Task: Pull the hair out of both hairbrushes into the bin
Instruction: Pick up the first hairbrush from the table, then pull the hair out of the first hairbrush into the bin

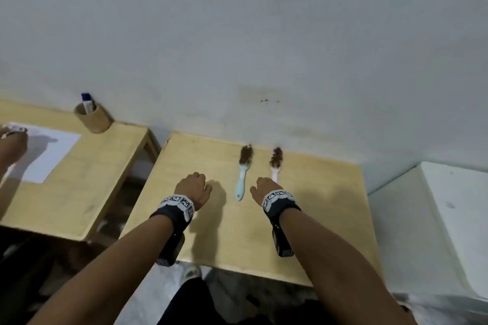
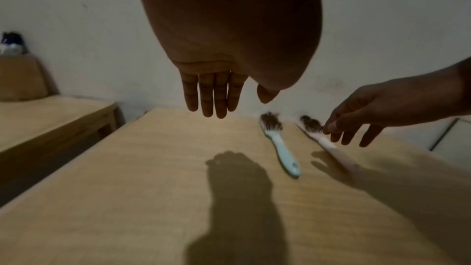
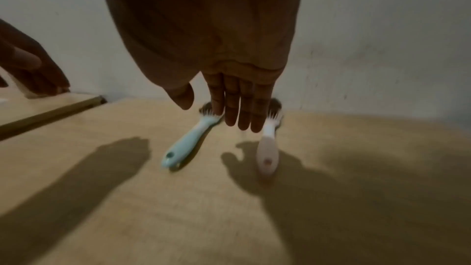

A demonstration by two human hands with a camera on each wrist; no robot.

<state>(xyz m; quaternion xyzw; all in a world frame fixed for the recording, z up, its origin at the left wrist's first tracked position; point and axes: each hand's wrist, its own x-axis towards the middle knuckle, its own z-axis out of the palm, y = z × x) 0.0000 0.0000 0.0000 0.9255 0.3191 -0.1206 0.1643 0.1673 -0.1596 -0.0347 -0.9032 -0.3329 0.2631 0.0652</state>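
Two hairbrushes on the wooden table (image 1: 264, 232), side by side near the far edge against the wall, bristle ends away from the person, both full of brown hair: the blue brush (image 1: 242, 179) to the left, the pink brush (image 3: 266, 154) to the right. Left hand (image 1: 191, 187) above bare table, left of the blue brush, fingers straight and relaxed, nothing held. Right hand (image 1: 265, 188) just over the handle of the pink brush, fingers stretched and a little spread, also nothing held; contact with the handle not possible to tell. Neither brush lifted yet, no hair pulled out. No bin certain in any view; only a white box (image 1: 435, 219) at the right of the table, maybe the bin, maybe not. Possible troubles from here: a push of the pink brush against the wall or off the far edge, because of its place so close to it; loose hair on the table instead of in the bin, if pulled before the brush is over the bin; a light brush slipping from a weak hold during a hard pull.
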